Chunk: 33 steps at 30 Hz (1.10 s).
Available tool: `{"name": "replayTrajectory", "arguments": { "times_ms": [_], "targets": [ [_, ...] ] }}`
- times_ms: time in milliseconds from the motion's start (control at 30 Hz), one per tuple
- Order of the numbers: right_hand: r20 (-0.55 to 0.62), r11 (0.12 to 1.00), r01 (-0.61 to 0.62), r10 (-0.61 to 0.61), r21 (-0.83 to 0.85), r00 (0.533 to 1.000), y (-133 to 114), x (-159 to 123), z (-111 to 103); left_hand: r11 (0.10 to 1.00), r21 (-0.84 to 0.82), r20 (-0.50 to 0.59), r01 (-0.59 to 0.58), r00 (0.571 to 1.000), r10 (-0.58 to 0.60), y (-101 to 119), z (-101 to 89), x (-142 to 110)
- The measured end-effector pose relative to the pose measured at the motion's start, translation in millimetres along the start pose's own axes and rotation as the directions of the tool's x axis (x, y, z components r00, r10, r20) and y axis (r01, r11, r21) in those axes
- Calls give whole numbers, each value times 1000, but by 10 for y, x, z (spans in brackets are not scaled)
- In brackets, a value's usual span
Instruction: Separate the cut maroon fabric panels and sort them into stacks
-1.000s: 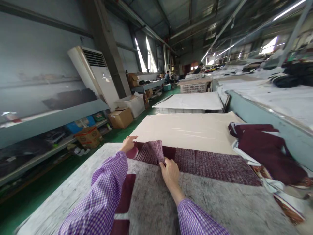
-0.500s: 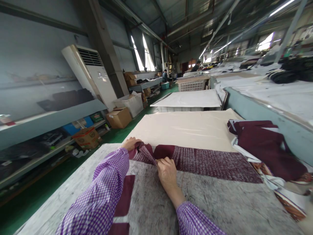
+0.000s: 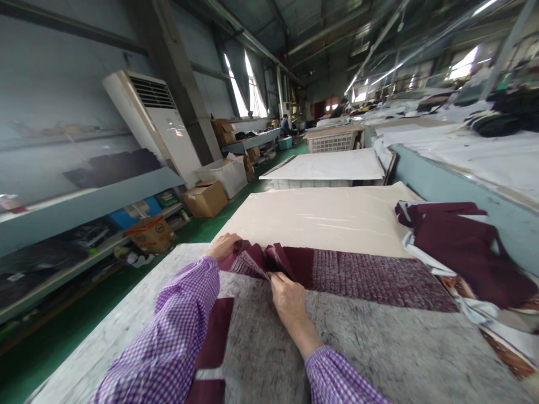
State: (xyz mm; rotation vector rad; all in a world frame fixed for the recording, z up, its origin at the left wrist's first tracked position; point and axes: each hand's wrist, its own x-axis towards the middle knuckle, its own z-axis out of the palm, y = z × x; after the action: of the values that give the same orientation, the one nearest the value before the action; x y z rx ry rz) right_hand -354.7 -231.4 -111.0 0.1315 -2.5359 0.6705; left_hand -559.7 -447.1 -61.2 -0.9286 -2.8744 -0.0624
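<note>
Grey and mottled, the tabletop (image 3: 349,348) ran wide across the foreground, and right along its far side lay the maroon strip (image 3: 379,278): flat and speckled on the right, plain maroon nearer the middle, then up it went into loose folds on the left! Down at the near left, two plain maroon pieces, the farther one (image 3: 214,334) and the nearer one (image 3: 206,391), lay flat, a narrow gap between them. Beyond the strip, a cream sheet (image 3: 324,216) spread broad and lightly creased; over at the right side, a maroon cloth heap (image 3: 458,247) sat crumpled on pale fabric (image 3: 514,336).
</note>
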Motion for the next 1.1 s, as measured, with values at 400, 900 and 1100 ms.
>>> {"name": "replayTrajectory", "arguments": {
  "times_ms": [400,900,1100],
  "targets": [
    [-28,990,-75,79,122,996,1,27,-32,988,85,-111,127,987,-118,109,97,-200],
    [-152,912,79,-19,402,988,-9,38,-90,961,-67,-265,269,923,-277,232,126,-372],
    [-213,838,106,13,535,977,25,50,-63,917,-190,-316,351,863,-395,81,187,-493]
  ]
}}
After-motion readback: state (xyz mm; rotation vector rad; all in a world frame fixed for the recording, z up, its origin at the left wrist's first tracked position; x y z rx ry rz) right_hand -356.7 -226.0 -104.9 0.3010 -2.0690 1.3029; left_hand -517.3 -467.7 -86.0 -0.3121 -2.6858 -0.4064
